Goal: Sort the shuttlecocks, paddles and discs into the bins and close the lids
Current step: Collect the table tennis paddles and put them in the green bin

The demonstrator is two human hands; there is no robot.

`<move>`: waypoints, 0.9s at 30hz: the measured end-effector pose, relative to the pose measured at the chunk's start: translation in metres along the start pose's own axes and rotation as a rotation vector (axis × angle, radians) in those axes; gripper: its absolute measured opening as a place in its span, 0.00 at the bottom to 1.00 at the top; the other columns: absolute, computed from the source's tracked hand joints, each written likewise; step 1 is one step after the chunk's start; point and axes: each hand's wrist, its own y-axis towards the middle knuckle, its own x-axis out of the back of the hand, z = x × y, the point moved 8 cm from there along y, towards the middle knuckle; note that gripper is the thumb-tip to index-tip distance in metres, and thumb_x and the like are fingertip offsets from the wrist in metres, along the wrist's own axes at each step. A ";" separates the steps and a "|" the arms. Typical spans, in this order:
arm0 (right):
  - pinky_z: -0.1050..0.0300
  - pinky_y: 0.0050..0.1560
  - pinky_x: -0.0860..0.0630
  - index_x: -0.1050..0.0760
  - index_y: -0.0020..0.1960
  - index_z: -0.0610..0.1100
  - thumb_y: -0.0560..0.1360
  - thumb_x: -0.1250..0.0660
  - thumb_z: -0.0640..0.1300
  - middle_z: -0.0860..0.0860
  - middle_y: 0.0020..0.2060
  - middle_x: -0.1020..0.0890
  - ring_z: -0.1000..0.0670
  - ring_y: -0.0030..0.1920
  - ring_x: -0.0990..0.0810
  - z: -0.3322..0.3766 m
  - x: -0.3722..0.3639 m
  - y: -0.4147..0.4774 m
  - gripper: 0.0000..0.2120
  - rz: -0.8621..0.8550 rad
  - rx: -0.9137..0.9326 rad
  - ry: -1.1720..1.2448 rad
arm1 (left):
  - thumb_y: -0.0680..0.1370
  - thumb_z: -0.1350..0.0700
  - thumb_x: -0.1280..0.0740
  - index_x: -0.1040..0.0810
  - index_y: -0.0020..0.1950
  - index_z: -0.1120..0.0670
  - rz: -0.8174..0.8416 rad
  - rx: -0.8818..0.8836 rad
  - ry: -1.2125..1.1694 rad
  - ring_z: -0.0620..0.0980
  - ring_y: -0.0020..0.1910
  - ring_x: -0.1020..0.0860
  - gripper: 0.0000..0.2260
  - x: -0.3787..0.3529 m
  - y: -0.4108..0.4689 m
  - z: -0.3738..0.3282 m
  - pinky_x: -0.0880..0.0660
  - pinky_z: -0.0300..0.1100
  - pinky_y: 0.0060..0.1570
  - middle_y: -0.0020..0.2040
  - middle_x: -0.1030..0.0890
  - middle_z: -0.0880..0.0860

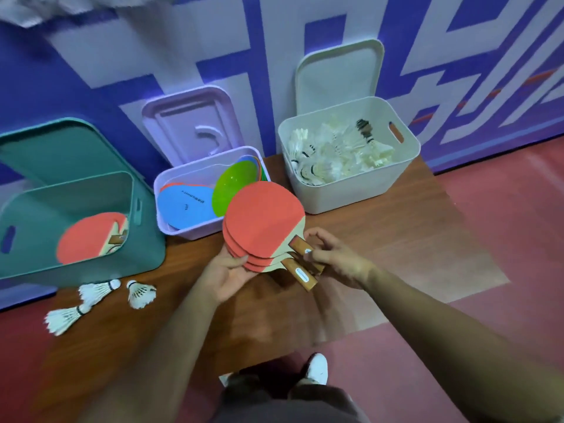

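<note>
A stack of red paddles [262, 221] is held in both hands. The blades are cradled from below in the curled fingers of the left hand [224, 271], and the handles are pinched by the fingers of the right hand [335, 257]. Far to the left of the fingers, stored paddles [88, 239] already lie in the green bin [146, 239]. Just beyond the fingers, the purple bin [189, 232] holds discs [186, 206]. Beyond and to the right, the white bin [351, 193] is heaped with binned shuttlecocks [335, 154]. Three loose shuttlecocks [97, 290] are left on the desk [381, 239], left of the fingers. The green lid [61, 148], purple lid [189, 123] and white lid [338, 74] are propped open. The sorting is judged well advanced: the held stack, the strays and the lids remain.
</note>
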 end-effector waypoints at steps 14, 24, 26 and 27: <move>0.57 0.38 0.28 0.25 0.56 0.50 0.73 0.33 0.37 0.44 0.40 0.22 0.47 0.40 0.27 0.122 -0.240 0.105 0.14 0.282 0.182 -0.380 | 0.78 0.58 0.33 0.29 0.68 0.52 -0.399 -0.529 0.023 0.52 0.61 0.21 0.18 0.126 -0.122 -0.238 0.23 0.53 0.58 0.63 0.20 0.54; 0.53 0.43 0.31 0.35 0.46 0.49 0.70 0.30 0.58 0.44 0.49 0.22 0.41 0.49 0.23 0.140 -0.389 0.214 0.18 -0.027 0.594 -1.480 | 0.76 0.58 0.30 0.31 0.70 0.55 -0.441 -0.434 -0.190 0.59 0.62 0.22 0.23 0.260 -0.144 -0.311 0.24 0.62 0.57 0.63 0.21 0.59; 0.54 0.44 0.30 0.34 0.47 0.47 0.71 0.31 0.58 0.44 0.51 0.22 0.41 0.51 0.22 0.126 -0.399 0.240 0.18 -0.001 0.489 -1.515 | 0.75 0.58 0.29 0.31 0.70 0.55 -0.452 -0.377 -0.164 0.59 0.61 0.22 0.25 0.282 -0.140 -0.318 0.25 0.61 0.59 0.63 0.21 0.59; 0.54 0.45 0.29 0.32 0.48 0.47 0.72 0.31 0.58 0.43 0.52 0.21 0.40 0.51 0.22 0.119 -0.402 0.251 0.18 0.012 0.445 -1.525 | 0.75 0.58 0.30 0.30 0.70 0.56 -0.457 -0.340 -0.130 0.59 0.61 0.21 0.24 0.292 -0.137 -0.321 0.24 0.61 0.59 0.62 0.20 0.59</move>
